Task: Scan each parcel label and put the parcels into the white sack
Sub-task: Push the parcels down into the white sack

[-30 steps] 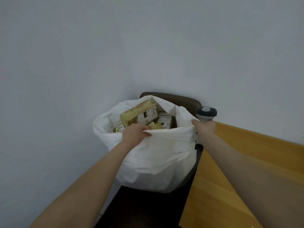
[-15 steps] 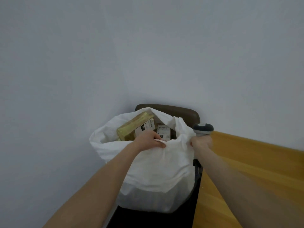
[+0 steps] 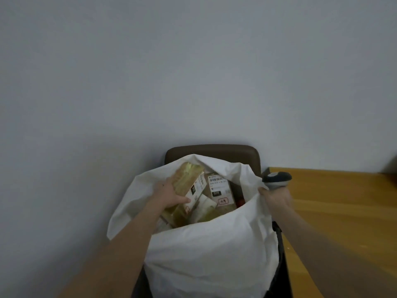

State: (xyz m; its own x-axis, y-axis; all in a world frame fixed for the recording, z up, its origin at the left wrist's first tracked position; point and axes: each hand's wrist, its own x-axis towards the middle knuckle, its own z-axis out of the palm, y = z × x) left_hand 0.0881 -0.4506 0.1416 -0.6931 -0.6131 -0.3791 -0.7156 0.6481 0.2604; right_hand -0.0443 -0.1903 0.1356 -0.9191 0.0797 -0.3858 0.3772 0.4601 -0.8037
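The white sack (image 3: 210,250) stands open on a dark chair, with several taped cardboard parcels inside. My left hand (image 3: 168,195) reaches into its mouth and lies on the side of the top parcel (image 3: 189,181), thumb against the parcel's white label. Beside it a second parcel (image 3: 219,190) shows a barcode label facing up. My right hand (image 3: 276,197) grips the grey handheld scanner (image 3: 277,179) and also pinches the sack's right rim, holding it up.
The brown chair back (image 3: 212,152) rises behind the sack against a plain grey wall. A wooden table (image 3: 343,211) runs along the right, its edge close to the sack and my right forearm.
My left hand let go of the sack's front rim and moved inside onto the top parcel. The sack's mouth has opened wider. My right hand still holds the scanner and the rim.
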